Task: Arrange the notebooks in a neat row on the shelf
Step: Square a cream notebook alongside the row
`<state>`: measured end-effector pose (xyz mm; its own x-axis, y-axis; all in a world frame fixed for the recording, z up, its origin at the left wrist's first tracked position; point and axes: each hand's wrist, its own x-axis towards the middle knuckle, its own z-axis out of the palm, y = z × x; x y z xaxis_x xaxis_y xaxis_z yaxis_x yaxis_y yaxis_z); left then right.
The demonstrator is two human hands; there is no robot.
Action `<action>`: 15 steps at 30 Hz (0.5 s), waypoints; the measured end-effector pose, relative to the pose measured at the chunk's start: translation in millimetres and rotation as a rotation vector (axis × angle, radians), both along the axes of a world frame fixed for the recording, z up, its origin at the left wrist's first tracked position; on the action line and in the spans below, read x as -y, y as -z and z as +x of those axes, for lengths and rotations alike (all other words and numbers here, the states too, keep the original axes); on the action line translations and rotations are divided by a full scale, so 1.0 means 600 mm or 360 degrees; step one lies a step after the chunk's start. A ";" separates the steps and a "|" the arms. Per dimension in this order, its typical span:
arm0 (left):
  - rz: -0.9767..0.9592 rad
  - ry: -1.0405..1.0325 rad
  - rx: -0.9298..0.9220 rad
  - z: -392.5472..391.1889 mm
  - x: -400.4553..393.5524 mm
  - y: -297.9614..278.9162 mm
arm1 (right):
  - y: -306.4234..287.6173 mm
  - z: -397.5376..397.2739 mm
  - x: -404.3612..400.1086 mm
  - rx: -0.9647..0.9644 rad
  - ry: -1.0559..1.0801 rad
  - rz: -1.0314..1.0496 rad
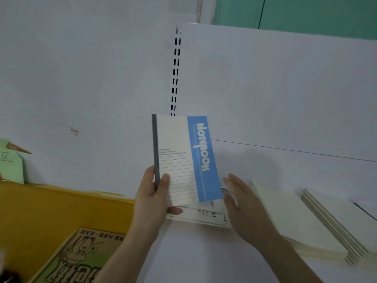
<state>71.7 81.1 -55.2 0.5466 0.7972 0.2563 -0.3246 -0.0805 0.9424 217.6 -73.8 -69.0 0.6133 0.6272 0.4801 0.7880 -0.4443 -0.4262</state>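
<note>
My left hand [152, 198] grips a cream notebook [179, 158] with a grey spine and a blue "Notebook" band, holding it upright above the white shelf [204, 252]. Its thumb lies on the front cover near the spine. Under it, a short stack of similar notebooks [204, 217] lies flat on the shelf. My right hand [242, 205] hovers beside the notebook's lower right corner, fingers straight, holding nothing. To the right lie two flat cream stacks [295, 221] [342, 223], overlapping each other.
A yellow shelf section [51, 209] adjoins on the left, with a green-and-tan cartoon-cover book [75, 260] on it. A green label card [10, 162] leans at the far left. A slotted upright [175, 74] runs up the white back panel.
</note>
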 end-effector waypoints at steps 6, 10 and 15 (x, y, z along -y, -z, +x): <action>0.0055 -0.0133 -0.0039 -0.022 -0.021 0.016 | 0.049 -0.003 -0.049 0.0384 -0.0149 -0.0887; 0.0122 -0.0167 -0.0053 -0.031 -0.025 0.016 | 0.040 -0.024 -0.039 0.0872 -0.0184 -0.0723; 0.0114 -0.0168 -0.0046 -0.035 -0.023 0.009 | 0.010 -0.025 -0.010 0.1022 0.0051 -0.0615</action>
<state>50.7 94.9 -60.9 0.4685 0.8309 0.3001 -0.2834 -0.1804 0.9419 202.9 -67.8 -75.2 0.3075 0.8104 0.4987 0.8134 -0.4958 0.3041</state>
